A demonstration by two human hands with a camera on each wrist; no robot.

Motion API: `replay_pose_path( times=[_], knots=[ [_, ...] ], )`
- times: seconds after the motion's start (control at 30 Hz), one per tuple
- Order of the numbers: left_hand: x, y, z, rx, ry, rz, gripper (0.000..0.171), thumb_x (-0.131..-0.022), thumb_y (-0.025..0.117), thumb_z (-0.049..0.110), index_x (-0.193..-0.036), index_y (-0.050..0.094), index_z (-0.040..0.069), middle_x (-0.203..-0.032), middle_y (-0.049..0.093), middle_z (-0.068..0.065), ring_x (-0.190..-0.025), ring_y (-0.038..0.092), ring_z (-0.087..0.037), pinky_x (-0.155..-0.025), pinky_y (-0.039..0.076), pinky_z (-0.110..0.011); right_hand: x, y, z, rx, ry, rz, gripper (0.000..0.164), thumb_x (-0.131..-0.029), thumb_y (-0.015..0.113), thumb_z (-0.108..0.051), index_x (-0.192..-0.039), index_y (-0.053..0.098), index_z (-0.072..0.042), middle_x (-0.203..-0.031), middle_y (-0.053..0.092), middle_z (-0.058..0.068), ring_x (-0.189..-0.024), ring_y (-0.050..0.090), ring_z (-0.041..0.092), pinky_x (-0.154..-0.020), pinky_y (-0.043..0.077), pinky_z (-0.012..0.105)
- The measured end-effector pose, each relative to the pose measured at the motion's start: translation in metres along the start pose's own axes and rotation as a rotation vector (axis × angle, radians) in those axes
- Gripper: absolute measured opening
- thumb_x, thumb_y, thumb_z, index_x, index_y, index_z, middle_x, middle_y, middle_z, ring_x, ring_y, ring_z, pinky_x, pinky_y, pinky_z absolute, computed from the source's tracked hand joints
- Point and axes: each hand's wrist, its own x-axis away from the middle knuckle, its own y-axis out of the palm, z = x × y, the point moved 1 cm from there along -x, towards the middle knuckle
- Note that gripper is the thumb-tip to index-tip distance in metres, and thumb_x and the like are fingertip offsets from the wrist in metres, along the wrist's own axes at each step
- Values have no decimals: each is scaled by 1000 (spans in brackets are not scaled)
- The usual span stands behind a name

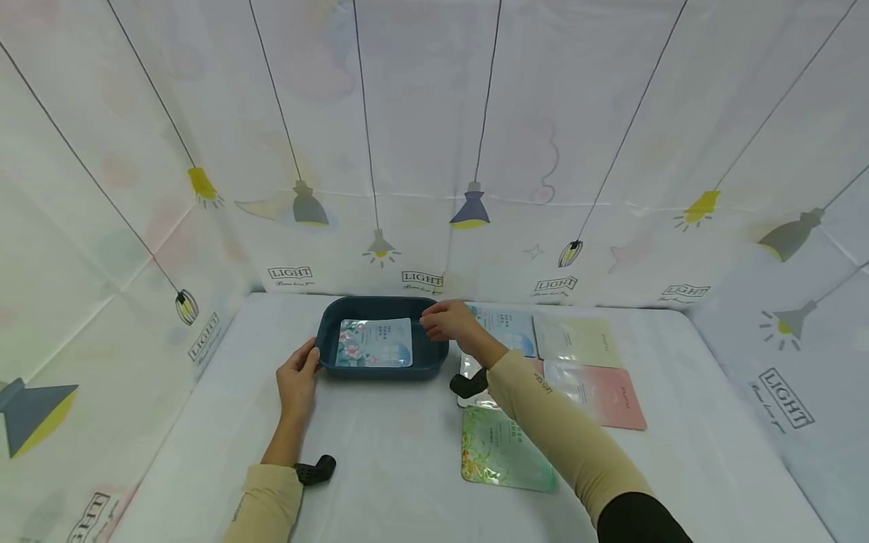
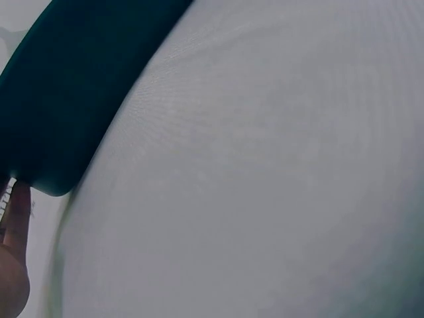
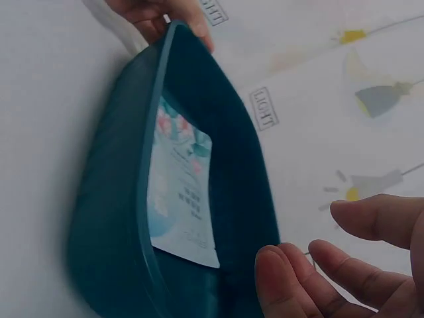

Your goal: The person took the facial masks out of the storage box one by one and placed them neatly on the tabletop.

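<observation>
A dark teal plastic basin [image 1: 430, 360] stands on the white table. Inside it, toward the left, lies a pale blue floral sachet [image 1: 376, 343], flat and printed side up. My left hand [image 1: 297, 379] touches the basin's left end from outside. In the left wrist view, a fairly straight finger [image 2: 18, 215] meets its corner. Over the basin's right end is my right hand [image 1: 452, 324]. Its thumb [image 3: 377, 215] stands apart from the fingers, with nothing between them. The right wrist view shows the same sachet inside.
Right of the basin lie several flat sachets: a blue one [image 1: 511, 329], a cream one [image 1: 577, 339], a pink one [image 1: 607, 396] and a green one [image 1: 505, 449]. Another pink-and-white sachet is partly under my right forearm. A printed cloth backdrop [image 1: 421, 113] rises behind the table.
</observation>
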Motion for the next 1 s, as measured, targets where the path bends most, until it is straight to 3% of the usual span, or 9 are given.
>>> replay_pose_path(
  times=[0.17, 0.43, 0.57, 0.7, 0.83, 1.0],
  knots=[
    [1, 2, -1, -9, -19, -11, 39, -101, 55, 22, -134, 57, 3, -136, 59, -16, -121, 59, -29, -79, 51, -4, -11, 15, 4, 22, 36, -20, 31, -93, 64, -14, -119, 62, 3, -118, 65, 23, -107, 65, 37, -89, 59, 39],
    [-1, 0, -1, 7, -13, 1, 40, -100, 56, 23, -135, 57, 4, -137, 58, -17, -120, 58, -33, -77, 51, -3, -29, 37, 18, 63, 97, 6, 31, -90, 68, -15, -114, 64, 4, -107, 66, 19, -92, 67, 30, -84, 60, 40],
    [-1, 0, -1, -20, -11, 7, 40, -100, 55, 25, -135, 58, 5, -137, 59, -16, -119, 59, -31, -77, 50, -3, -36, 48, 21, 194, 110, 48, 27, -88, 69, -16, -107, 66, 4, -94, 62, 11, -79, 63, 25, -81, 60, 40],
    [-1, 0, -2, -38, -9, 16, 40, -100, 55, 26, -133, 59, 4, -135, 61, -15, -117, 60, -29, -77, 51, -3, -40, 57, 22, 309, 143, 71, 32, -88, 70, -16, -111, 63, 4, -94, 59, 8, -77, 60, 22, -79, 59, 37],
    [-1, 0, -3, -36, -6, 16, 40, -100, 56, 27, -133, 59, 4, -134, 61, -15, -116, 60, -29, -77, 51, -4, -42, 61, 22, 307, 170, 74, 34, -87, 71, -14, -115, 62, 5, -93, 59, 9, -77, 61, 23, -78, 60, 39],
    [0, 0, 0, -25, -13, 9, 39, -100, 55, 26, -134, 58, 5, -135, 60, -15, -116, 60, -29, -78, 51, -3, -41, 65, 22, 205, 200, 97, 36, -87, 70, -9, -119, 61, 5, -93, 60, 10, -75, 62, 23, -79, 60, 39]
  ],
)
